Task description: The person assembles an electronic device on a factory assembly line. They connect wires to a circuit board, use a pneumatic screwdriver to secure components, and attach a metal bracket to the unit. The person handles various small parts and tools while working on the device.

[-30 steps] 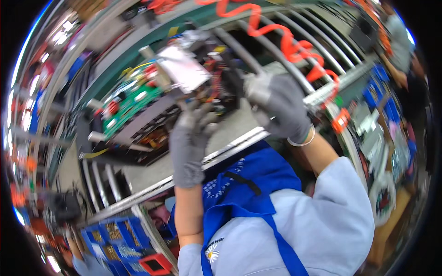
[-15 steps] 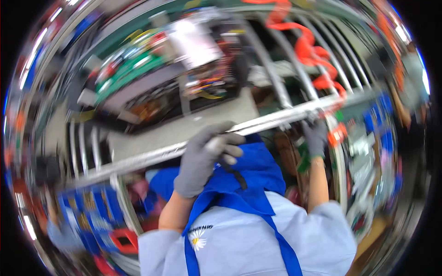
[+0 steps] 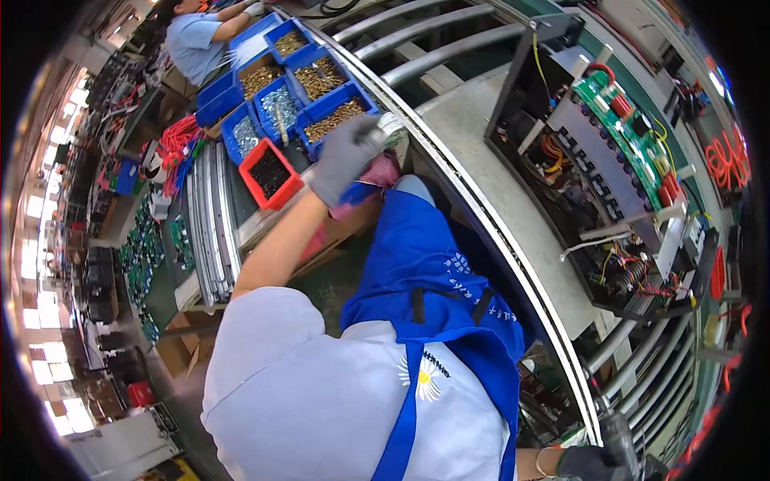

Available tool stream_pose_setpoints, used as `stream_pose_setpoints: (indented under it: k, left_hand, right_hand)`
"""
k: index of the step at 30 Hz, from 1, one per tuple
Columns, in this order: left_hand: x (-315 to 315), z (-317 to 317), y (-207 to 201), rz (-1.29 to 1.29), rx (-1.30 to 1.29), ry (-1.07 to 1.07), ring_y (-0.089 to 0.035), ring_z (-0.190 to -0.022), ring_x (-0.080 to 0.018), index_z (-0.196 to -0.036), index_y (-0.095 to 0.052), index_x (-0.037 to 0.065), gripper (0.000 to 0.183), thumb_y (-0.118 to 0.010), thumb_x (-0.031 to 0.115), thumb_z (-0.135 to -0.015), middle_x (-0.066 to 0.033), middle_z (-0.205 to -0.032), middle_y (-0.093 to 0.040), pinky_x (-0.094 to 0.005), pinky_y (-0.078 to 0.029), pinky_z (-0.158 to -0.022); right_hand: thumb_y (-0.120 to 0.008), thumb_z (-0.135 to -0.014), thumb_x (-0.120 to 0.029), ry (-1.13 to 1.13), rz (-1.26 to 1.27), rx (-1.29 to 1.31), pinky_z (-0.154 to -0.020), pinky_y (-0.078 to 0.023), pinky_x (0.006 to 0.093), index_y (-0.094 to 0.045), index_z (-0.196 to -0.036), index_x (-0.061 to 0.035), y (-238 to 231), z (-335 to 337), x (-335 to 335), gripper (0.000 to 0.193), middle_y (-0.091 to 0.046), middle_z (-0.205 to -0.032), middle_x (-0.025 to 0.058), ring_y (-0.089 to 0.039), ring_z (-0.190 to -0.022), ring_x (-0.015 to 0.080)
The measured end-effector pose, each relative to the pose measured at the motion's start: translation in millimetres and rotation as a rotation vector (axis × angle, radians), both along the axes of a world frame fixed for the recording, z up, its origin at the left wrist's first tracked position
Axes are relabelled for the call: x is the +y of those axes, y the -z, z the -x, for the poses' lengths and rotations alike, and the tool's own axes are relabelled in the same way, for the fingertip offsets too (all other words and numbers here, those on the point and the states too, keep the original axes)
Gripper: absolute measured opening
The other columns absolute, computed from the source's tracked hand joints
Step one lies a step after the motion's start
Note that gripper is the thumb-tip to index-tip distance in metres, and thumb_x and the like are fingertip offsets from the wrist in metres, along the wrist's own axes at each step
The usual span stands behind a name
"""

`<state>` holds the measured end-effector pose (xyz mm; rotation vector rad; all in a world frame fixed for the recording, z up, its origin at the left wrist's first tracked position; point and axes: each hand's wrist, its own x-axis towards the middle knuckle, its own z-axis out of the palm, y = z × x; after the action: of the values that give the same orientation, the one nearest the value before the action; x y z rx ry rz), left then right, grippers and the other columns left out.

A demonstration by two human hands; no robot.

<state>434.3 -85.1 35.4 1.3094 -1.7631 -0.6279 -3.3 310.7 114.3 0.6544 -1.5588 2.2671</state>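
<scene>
My left hand [image 3: 346, 163], in a grey glove, is beside a blue bin of brass-coloured screws [image 3: 333, 122], close to the long metal rail [image 3: 473, 204]. Its fingers are curled in, and whatever they may hold is hidden. At the lower right, my right hand [image 3: 592, 462], in a dark glove, is wrapped round a dark power screwdriver [image 3: 618, 437], whose thin bit points away from me. On the far side of the rail stands an opened black machine housing [image 3: 561, 216] with a green circuit board [image 3: 622, 128] and loose wires.
Several blue bins [image 3: 241, 132] hold small metal parts, and a red bin [image 3: 271, 174] holds black ones. Curved metal strips [image 3: 212, 224] lie left of them. Metal rollers [image 3: 449, 52] extend beyond the rail. Red coiled hose [image 3: 727, 160] hangs far right; a person [image 3: 196, 40] works at far left.
My view has swung left, bringing the bins close. My left hand has left the rail's middle for the bins. My right hand, earlier near the red hose at the rail, now grips the screwdriver.
</scene>
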Motion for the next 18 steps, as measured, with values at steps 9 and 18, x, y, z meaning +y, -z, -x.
stream_pose_setpoints:
  k: [9, 18]
  left_hand:
    - [-34.3, -160.9, -25.6, -0.173, -0.592, -0.427, -0.065, -0.086, -0.0331, -0.087, -0.071, 0.007, 0.019, -0.064, 0.019, -0.076, -0.0158, -0.092, -0.069, -0.041, -0.051, -0.08]
    - [24.9, -184.6, -4.5, -0.583, -0.406, -0.205, -0.065, -0.071, -0.0212, -0.092, -0.067, 0.0, 0.02, -0.067, 0.014, -0.078, -0.0123, -0.085, -0.067, -0.0339, -0.053, -0.063]
  right_hand:
    - [-0.047, -0.08, 0.003, -0.471, 0.019, 0.156, -0.048, -0.038, 0.0233, -0.036, -0.135, 0.0019, 36.1, -1.9, -109.5, 0.056, -0.051, -0.094, 0.0148, -0.043, -0.06, 0.0151]
    - [-0.05, -0.08, 0.006, -0.315, -0.43, 0.159, -0.065, -0.047, 0.0274, -0.041, -0.126, 0.0038, 33.9, -56.9, -139.4, 0.047, -0.054, -0.084, 0.0088, -0.053, -0.069, 0.0153]
